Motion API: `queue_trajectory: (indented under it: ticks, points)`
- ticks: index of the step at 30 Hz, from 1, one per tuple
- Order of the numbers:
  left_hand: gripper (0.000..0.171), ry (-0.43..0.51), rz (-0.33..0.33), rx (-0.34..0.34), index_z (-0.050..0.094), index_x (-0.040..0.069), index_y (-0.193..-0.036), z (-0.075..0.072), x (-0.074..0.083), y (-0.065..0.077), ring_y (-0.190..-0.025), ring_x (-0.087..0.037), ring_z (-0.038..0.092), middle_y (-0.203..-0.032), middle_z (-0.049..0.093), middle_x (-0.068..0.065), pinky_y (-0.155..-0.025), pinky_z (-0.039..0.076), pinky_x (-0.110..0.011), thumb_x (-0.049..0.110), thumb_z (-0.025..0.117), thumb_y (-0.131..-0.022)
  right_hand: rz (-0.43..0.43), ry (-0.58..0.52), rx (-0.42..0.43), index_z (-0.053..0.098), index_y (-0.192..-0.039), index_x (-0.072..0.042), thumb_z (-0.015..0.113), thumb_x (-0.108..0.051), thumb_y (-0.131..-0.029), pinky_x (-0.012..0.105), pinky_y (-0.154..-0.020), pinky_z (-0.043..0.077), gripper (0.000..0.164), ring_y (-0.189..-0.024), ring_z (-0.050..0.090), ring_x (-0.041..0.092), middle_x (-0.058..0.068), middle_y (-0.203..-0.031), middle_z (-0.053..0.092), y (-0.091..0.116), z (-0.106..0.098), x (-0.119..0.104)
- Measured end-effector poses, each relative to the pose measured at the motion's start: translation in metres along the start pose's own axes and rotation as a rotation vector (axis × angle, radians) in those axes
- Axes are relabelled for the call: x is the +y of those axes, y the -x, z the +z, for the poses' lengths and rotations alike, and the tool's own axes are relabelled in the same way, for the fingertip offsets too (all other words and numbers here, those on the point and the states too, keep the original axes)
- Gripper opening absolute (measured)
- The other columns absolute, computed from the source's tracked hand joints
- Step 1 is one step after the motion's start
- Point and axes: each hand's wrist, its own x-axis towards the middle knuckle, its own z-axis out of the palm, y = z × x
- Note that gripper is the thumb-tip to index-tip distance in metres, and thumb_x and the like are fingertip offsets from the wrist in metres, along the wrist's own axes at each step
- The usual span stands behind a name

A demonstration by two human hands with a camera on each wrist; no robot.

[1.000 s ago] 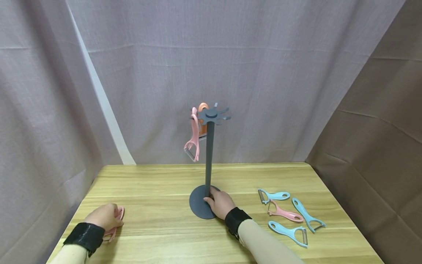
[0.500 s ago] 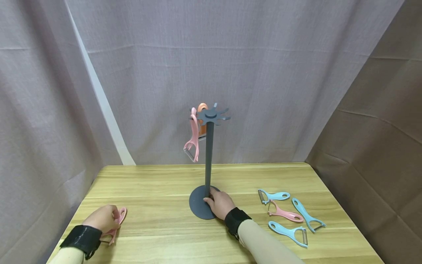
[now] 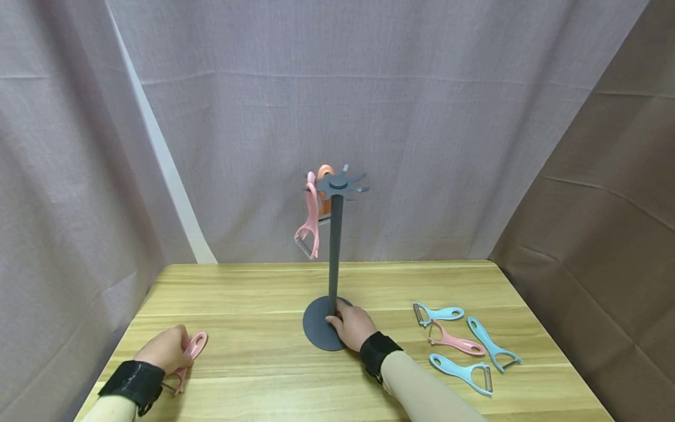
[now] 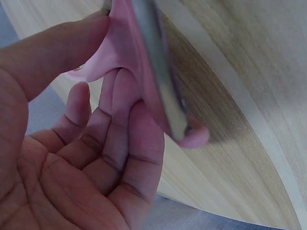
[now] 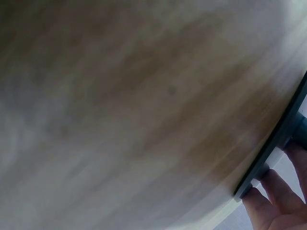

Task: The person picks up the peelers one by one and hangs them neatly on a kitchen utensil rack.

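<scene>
My left hand (image 3: 162, 349) pinches a pink peeler (image 3: 197, 344) at the table's left side. In the left wrist view, thumb and fingers hold the peeler (image 4: 122, 45) near its head, with the metal blade facing the camera. A dark grey stand (image 3: 334, 252) with a round base and a ring of hooks rises mid-table. My right hand (image 3: 355, 328) holds it low down, thumb and forefinger about the foot of the pole. Fingers (image 5: 278, 191) meet the base's edge in the right wrist view. From the hooks hang a pink peeler (image 3: 312, 205) and an orange peeler (image 3: 324, 205).
Right of the stand, several peelers lie on the wooden table (image 3: 253, 305): a pink one (image 3: 457, 341) among blue ones, such as the front blue peeler (image 3: 459, 370). A grey curtain (image 3: 422, 129) closes off the back, and brown cloth (image 3: 596, 234) the right.
The pink peeler in my left hand has turned and shifted slightly right, so more of its handle sticks out past the fingers. My right hand and the stand stay in place.
</scene>
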Motion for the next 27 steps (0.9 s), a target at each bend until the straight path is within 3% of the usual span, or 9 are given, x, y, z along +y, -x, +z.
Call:
queue_trajectory:
  ticks: [6, 12, 27]
  points:
    - [0.039, 0.006, -0.017, -0.013, 0.051, 0.002, -0.081, -0.002, 0.002, 0.0, -0.061, -0.017, 0.05, -0.066, 0.052, -0.003, -0.058, 0.042, -0.037, 0.012, 0.08, -0.057, 0.003, -0.001, -0.002, 0.054, -0.094, -0.018, 0.057, -0.035, -0.087, 0.028, -0.06, 0.045, 0.018, -0.068, 0.058, 0.009, -0.008, -0.073, 0.059, 0.0, 0.0, 0.0]
    - [0.027, 0.006, -0.007, -0.038, 0.054, 0.006, -0.071, -0.002, 0.004, 0.001, -0.058, -0.015, 0.048, -0.061, 0.051, 0.001, -0.057, 0.041, -0.034, 0.013, 0.078, -0.061, 0.003, -0.002, -0.009, 0.054, -0.095, -0.019, 0.056, -0.035, -0.087, 0.028, -0.06, 0.045, 0.018, -0.068, 0.059, 0.008, -0.008, -0.074, 0.06, 0.0, 0.0, 0.0]
    - [0.021, -0.02, 0.048, -0.006, 0.053, 0.009, -0.069, -0.004, 0.011, -0.003, -0.059, -0.016, 0.046, -0.064, 0.051, 0.0, -0.055, 0.038, -0.034, 0.016, 0.072, -0.071, 0.007, -0.003, -0.008, 0.055, -0.094, -0.018, 0.057, -0.034, -0.087, 0.028, -0.061, 0.046, 0.018, -0.07, 0.059, 0.008, -0.008, -0.074, 0.06, 0.0, -0.001, -0.002]
